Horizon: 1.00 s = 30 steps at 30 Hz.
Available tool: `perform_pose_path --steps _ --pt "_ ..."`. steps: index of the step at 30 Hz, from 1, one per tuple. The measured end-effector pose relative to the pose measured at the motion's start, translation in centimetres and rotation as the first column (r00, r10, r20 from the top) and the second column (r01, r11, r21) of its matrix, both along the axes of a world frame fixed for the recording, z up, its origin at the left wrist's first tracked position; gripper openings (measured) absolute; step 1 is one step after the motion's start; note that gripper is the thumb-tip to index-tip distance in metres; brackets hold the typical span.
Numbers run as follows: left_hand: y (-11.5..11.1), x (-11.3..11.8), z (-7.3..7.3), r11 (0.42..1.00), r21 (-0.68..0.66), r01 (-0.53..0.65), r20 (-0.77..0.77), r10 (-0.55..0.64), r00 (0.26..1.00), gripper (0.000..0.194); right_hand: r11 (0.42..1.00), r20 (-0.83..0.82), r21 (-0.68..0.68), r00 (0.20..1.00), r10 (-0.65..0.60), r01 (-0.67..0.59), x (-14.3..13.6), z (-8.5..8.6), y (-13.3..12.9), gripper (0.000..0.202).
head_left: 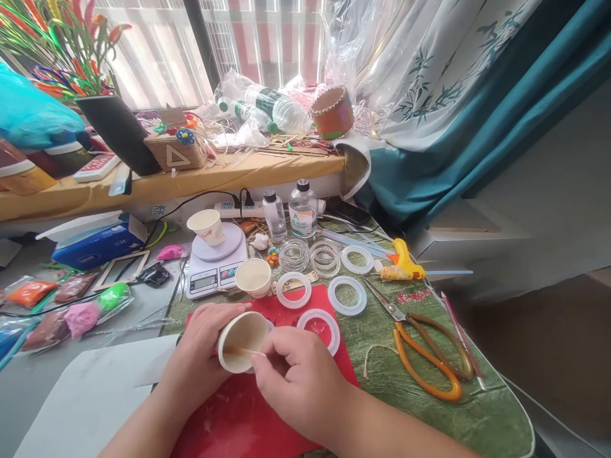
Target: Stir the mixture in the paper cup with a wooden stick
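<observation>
My left hand (203, 353) is wrapped round a paper cup (255, 327), which it tilts with the mouth towards me. A thin wooden stick (243, 350) is pinched in the fingers of my right hand (300, 375); its far end reaches inside the cup. Under both hands lies a red sheet (229, 420). White ring moulds lie close by: one (322, 331) on the sheet beside my right hand, another (293, 290) at the sheet's back edge. A second paper cup (253, 278) stands just behind the held one.
A kitchen scale (214, 267) bears another paper cup (207, 227). Two clear bottles, one large (303, 210) and one small (273, 217), stand at the back. Orange-handled scissors (424, 356) and a yellow glue gun (405, 261) lie right. Several coloured clay packets (81, 318) lie left.
</observation>
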<state>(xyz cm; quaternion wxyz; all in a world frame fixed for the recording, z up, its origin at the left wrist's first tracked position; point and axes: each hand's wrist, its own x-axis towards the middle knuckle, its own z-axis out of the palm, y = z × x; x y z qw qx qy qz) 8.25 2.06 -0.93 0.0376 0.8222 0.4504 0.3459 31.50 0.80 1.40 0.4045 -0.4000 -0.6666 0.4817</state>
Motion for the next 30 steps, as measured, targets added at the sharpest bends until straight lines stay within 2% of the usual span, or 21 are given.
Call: perform_pose_path --steps 3,6,8,11,13,16,22,28,30 --pt "0.0 0.0 0.0 1.0 -0.012 0.003 -0.009 -0.003 1.0 0.04 0.998 -0.003 0.051 0.999 -0.046 0.046 0.0 0.2 -0.2 0.026" --pt "0.0 -0.1 0.0 1.0 0.004 0.0 -0.011 0.0 1.0 0.041 1.0 0.019 0.029 1.0 0.004 -0.004 0.0 0.0 -0.2 0.028" --pt "0.0 -0.2 0.1 1.0 0.026 -0.005 -0.011 0.005 1.0 0.041 0.999 0.051 0.046 0.999 -0.016 0.014 0.1 -0.2 0.0 0.029" --pt "0.1 0.0 0.3 1.0 0.02 0.001 -0.026 -0.001 1.0 0.039 0.977 0.081 0.176 0.988 -0.134 0.119 0.2 -0.5 0.3 0.026" --pt "0.1 0.2 0.5 1.0 0.016 0.011 -0.034 -0.011 0.999 0.038 0.96 0.077 0.241 0.983 -0.167 0.145 0.3 -0.5 0.5 0.025" --pt "0.0 0.2 0.5 0.999 0.046 0.01 -0.038 -0.009 0.999 0.038 0.951 0.091 0.275 0.981 -0.174 0.143 0.5 -0.5 0.6 0.025" --pt "-0.5 -0.3 -0.2 0.994 0.085 -0.073 -0.047 0.077 0.996 0.041 0.948 0.142 0.291 0.974 -0.176 0.128 0.8 -0.6 0.7 0.025" --pt "-0.4 -0.2 -0.1 1.0 0.018 -0.025 0.041 0.025 0.999 0.048 0.92 0.212 0.376 0.957 -0.197 0.106 1.1 -0.6 1.0 0.031" --pt "-0.3 -0.2 0.0 1.0 0.008 -0.002 0.049 0.002 0.999 0.047 0.935 0.224 0.35 0.963 -0.147 0.061 1.0 -0.5 1.1 0.033"
